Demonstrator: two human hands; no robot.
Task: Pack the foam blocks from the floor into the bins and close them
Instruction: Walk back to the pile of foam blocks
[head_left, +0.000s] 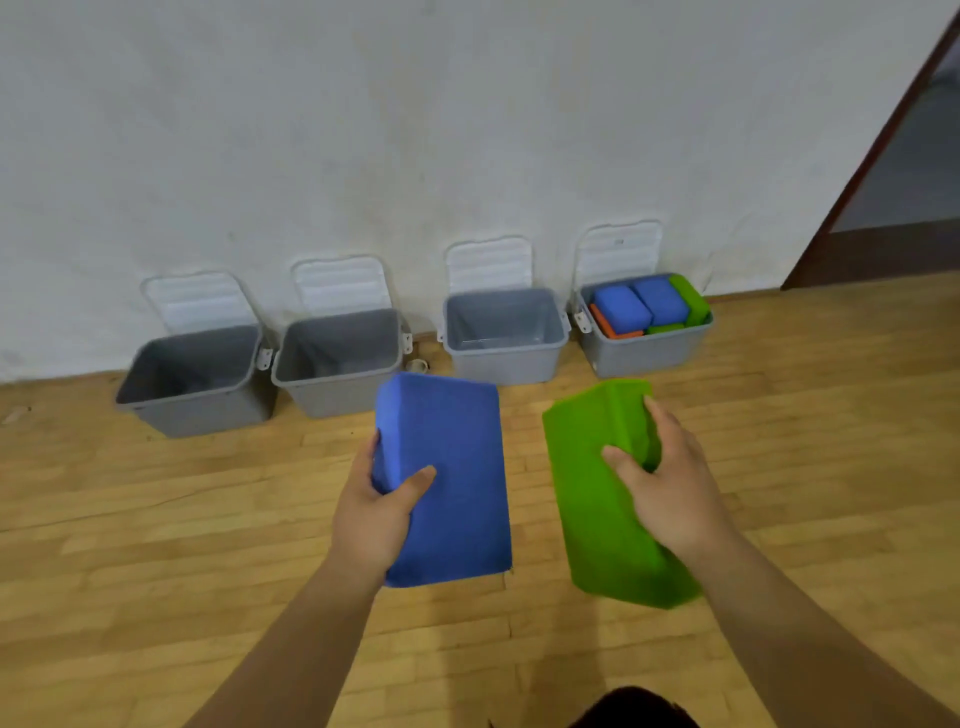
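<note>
My left hand (382, 512) grips a blue foam block (452, 467) by its left edge, thumb on top. My right hand (670, 483) grips a green foam block (592, 493) from its right side. Both blocks are held above the wooden floor, in front of a row of grey bins along the wall. The far-left bin (156, 400), the second bin (311, 384) and the third bin (498, 358) stand open with nothing visible inside. The far-right bin (644, 353) is open and holds blue, green and orange blocks. Each bin's white lid leans back against the wall.
A white wall runs behind the bins. A dark brown door frame (878, 171) stands at the right. A small round object (417, 365) lies on the floor between the second and third bins. Wooden floor (156, 545) stretches around me.
</note>
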